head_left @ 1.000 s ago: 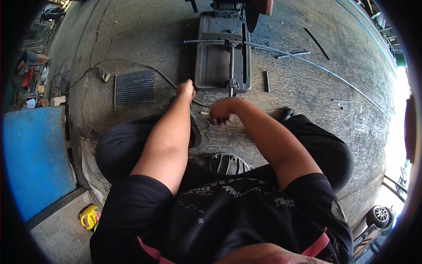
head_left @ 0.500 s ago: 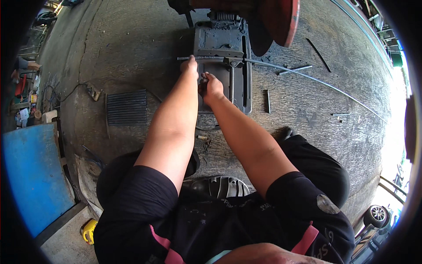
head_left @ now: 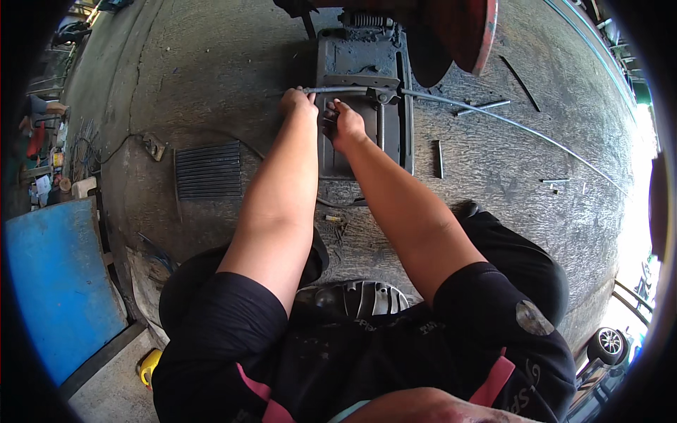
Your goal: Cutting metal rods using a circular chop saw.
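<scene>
A long thin metal rod lies across the grey base of a cut-off saw and runs far out to the right. My left hand is closed around the rod near its left end, at the base's left edge. Close beside it, on the near side of the rod, my right hand has curled fingers darkened with grime; what they hold, if anything, is hidden. A vise clamp with a screw bar sits against the rod. Above and to the right hang the saw's dark disc and red guard.
A row of short dark rods lies on the floor left of the saw. Loose offcuts and a dark strip lie to the right. A cable trails leftward. A blue panel stands at the far left.
My left hand has turned and closed further around the rod's left end. My right hand stays near the rod with fingers curled. The whole view has shifted slightly.
</scene>
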`<move>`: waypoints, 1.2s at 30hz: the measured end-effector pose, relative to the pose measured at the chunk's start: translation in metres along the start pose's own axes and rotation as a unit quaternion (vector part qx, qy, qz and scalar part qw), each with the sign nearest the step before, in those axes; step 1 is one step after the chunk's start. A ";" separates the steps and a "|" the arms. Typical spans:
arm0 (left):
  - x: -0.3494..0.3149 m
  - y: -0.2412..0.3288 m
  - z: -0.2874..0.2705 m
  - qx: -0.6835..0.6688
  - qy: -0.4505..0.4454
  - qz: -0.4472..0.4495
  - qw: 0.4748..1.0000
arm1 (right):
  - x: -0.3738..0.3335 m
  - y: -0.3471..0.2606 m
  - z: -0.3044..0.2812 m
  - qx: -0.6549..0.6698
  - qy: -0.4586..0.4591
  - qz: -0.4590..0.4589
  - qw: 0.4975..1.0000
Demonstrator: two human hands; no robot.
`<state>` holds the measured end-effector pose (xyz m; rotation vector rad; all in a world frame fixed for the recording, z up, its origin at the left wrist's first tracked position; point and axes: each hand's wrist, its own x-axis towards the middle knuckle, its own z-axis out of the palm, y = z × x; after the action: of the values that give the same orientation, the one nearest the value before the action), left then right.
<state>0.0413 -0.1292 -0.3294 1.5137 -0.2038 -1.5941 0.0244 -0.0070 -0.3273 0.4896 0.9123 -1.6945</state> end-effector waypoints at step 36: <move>-0.458 0.155 -0.031 -0.068 -0.702 0.180 0.686 | -0.421 -0.214 0.069 -0.027 -0.303 -0.414 0.858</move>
<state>0.0710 0.1065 0.0925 -0.1962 -1.1061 -2.0074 -0.0347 0.2238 0.0862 -0.5676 0.7162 -2.3725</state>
